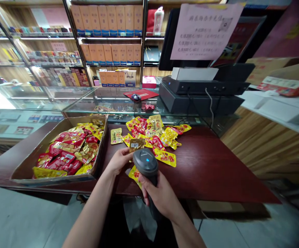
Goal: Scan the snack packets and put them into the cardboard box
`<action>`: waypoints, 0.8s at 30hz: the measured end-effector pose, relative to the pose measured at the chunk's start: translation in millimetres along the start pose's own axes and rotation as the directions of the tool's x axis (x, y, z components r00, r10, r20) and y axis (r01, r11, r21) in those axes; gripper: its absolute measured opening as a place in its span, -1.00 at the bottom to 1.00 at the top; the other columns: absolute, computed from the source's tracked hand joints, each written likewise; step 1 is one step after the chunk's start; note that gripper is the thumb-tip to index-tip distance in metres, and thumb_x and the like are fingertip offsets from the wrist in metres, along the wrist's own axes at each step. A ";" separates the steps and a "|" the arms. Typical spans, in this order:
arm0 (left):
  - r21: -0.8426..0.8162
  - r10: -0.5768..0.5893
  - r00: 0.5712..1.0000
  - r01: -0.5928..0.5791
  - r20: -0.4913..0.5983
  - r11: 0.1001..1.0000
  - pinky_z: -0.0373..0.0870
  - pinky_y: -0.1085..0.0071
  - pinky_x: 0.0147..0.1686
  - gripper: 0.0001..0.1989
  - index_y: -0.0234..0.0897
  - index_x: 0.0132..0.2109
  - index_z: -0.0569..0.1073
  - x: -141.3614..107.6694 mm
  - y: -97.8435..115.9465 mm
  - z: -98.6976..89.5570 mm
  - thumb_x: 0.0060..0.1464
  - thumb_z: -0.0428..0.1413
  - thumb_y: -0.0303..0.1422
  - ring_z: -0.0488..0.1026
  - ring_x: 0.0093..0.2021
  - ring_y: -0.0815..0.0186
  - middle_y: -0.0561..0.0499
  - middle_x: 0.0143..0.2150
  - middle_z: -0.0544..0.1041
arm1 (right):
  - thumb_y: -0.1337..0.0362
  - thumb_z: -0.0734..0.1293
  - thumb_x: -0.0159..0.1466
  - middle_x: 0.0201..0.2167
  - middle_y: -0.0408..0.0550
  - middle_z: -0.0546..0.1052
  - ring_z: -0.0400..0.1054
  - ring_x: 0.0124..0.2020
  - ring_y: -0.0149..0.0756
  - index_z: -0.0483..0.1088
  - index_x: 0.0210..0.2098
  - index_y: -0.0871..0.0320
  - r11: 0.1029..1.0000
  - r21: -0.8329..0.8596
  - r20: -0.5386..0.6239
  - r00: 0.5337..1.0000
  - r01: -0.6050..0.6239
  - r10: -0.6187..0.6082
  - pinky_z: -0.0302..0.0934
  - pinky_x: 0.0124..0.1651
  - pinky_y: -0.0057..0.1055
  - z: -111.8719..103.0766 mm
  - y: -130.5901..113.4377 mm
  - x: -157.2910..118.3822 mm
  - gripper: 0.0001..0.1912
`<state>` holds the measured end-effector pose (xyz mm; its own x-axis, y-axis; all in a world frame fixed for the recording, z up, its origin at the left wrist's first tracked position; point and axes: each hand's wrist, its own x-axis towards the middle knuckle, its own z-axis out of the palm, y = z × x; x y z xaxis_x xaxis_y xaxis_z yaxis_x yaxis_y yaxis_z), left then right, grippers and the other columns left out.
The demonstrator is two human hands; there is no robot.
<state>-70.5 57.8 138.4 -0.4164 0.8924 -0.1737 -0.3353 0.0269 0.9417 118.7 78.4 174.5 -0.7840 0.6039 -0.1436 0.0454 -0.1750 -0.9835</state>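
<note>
My right hand is wrapped round the handle of a black barcode scanner, which shows a small blue light on top. Its head points away from me, toward a gold snack packet with a barcode label facing up. That packet is pinched in my left hand. Partly hidden below the scanner lies a yellow snack packet. Beyond my hands spreads a loose pile of red, yellow and gold snack packets. To the left, a cardboard box holds many similar packets.
The dark red wooden table carries the box and pile. Behind it stand a glass counter, a mouse on a red mat, and a black cash drawer under a monitor with a pink paper sign. Stocked shelves line the wall.
</note>
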 end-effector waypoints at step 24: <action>0.063 0.054 0.998 -0.056 0.034 0.996 0.40 0.40 -0.28 -0.57 -0.36 -0.14 0.59 -5.5 16.2 3.2 -0.14 0.35 -0.18 0.54 -0.34 0.26 -0.09 -0.27 0.64 | -0.11 0.37 0.19 -0.66 -0.32 0.35 0.17 -0.74 -0.50 0.26 -0.20 0.15 1.000 0.011 -0.006 1.000 -0.013 0.013 0.11 -0.66 -0.54 1.7 -7.5 3.7 -0.53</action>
<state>-70.9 54.8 155.5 -0.4049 0.9074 -0.1128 -0.2577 0.0051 0.9662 114.4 80.6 181.5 -0.7798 0.6060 -0.1569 0.0483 -0.1916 -0.9803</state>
